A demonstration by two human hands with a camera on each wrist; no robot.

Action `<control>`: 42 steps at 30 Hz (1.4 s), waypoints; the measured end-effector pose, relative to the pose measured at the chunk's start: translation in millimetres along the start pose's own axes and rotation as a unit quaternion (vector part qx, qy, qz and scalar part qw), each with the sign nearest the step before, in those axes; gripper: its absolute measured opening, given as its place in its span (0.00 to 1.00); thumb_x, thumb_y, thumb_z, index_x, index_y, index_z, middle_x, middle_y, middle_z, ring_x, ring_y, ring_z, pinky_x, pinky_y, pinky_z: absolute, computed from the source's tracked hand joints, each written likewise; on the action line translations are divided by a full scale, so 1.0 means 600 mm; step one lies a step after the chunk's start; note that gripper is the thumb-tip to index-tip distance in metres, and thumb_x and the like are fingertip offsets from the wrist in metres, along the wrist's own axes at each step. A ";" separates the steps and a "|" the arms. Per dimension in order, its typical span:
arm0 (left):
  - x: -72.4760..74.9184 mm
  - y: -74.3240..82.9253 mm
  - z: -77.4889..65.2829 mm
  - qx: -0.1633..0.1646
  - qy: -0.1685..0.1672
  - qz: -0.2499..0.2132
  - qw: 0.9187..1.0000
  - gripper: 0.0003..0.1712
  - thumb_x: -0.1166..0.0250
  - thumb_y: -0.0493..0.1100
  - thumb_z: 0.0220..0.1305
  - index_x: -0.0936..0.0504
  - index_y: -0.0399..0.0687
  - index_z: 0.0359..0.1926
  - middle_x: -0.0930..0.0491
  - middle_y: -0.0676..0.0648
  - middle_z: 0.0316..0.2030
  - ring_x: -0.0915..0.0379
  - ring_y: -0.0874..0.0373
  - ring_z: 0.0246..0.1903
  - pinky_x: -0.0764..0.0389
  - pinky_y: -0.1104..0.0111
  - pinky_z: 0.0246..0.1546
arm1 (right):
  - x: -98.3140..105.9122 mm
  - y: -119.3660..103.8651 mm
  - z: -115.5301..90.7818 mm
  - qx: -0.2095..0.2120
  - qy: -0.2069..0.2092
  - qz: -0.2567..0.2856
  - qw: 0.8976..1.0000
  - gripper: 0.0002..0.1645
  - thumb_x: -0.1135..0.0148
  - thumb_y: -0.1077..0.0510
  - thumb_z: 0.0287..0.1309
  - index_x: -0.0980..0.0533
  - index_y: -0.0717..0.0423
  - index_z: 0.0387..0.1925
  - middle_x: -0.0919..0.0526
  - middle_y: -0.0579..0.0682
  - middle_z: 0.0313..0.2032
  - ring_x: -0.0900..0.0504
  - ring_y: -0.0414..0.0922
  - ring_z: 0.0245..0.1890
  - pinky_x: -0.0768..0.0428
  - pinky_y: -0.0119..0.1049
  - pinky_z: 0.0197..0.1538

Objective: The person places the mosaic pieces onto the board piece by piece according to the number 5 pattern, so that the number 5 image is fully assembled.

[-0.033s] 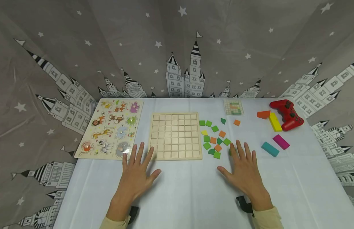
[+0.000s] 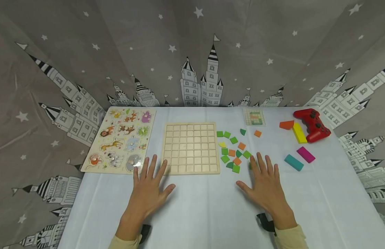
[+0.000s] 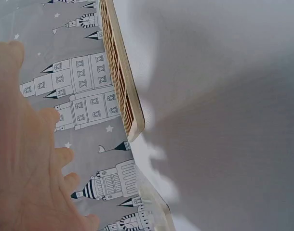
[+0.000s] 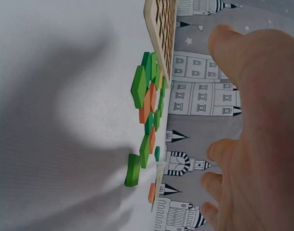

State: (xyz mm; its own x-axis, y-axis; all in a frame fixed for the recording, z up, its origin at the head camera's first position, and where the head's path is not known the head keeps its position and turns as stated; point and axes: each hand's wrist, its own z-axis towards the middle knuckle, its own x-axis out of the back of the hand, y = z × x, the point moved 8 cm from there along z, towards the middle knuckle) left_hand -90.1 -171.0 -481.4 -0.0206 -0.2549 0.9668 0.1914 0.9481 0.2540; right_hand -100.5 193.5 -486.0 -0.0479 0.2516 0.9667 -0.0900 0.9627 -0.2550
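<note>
The left hand (image 2: 148, 191) is held above the table (image 2: 204, 211) with fingers spread wide, near the animal puzzle (image 2: 121, 136) and the grid board (image 2: 190, 148). The right hand (image 2: 265, 185) is likewise held with fingers spread wide, near loose coloured tiles (image 2: 231, 152), which are scattered beside the grid board's right edge.

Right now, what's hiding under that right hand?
At the edge of the right hand, a bit of a green piece peeks out. The hand covers the rest from the head camera; the right wrist camera shows more. From above, the palm hides whatever lies below it.
</note>
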 end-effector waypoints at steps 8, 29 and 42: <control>-0.017 -0.003 0.017 0.002 -0.003 -0.133 0.991 0.54 0.34 0.65 0.64 0.49 0.52 0.81 0.58 0.36 0.81 0.61 0.32 0.79 0.47 0.31 0.73 | -0.005 0.023 0.029 0.011 0.026 0.024 0.999 0.59 0.33 0.33 0.58 0.44 0.62 0.77 0.45 0.65 0.77 0.48 0.66 0.77 0.41 0.70 0.74; -0.078 -0.027 0.061 0.029 0.016 -0.185 0.982 0.59 0.20 0.59 0.50 0.40 0.51 0.78 0.45 0.41 0.79 0.52 0.39 0.79 0.43 0.38 0.76 | -0.027 0.076 0.264 -0.085 0.013 0.162 0.983 0.31 0.36 0.51 0.68 0.27 0.62 0.67 0.27 0.68 0.64 0.29 0.65 0.65 0.29 0.61 0.70; -0.076 -0.028 0.062 0.035 0.019 -0.182 0.983 0.56 0.21 0.60 0.51 0.37 0.51 0.77 0.41 0.43 0.78 0.53 0.41 0.80 0.44 0.39 0.76 | -0.042 0.080 0.264 -0.129 -0.007 0.162 0.978 0.29 0.35 0.50 0.67 0.24 0.64 0.62 0.24 0.65 0.57 0.25 0.59 0.55 0.23 0.56 0.63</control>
State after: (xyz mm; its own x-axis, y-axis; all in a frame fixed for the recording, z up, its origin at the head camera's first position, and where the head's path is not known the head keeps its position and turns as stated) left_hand -128.7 -168.1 -528.9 -0.0379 -0.5847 0.8104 0.1092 0.8037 0.5850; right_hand -261.3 217.6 -526.2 -0.0456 0.5488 0.8347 0.1855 0.8257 -0.5328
